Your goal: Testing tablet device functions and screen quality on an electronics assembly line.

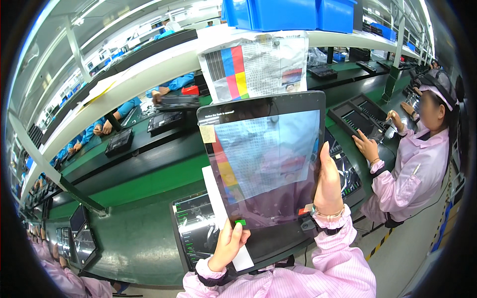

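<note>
A black tablet is held up and slightly tilted between my two hands. Its lit screen shows a live-looking picture of the printed newspaper sheet hanging behind it. My right hand grips the right edge, thumb up along the side, its fingers hidden behind. At the lower left corner my left hand is closed, its thumb touching a green button on the screen; its other fingers are partly hidden. A white strip shows beyond the tablet's left edge. Another dark panel with green marks lies below on the bench.
The green bench runs under my arms. Above stands a white shelf with blue bins. At right a co-worker in pink handles parts beside a black tray. More black trays stand across the line.
</note>
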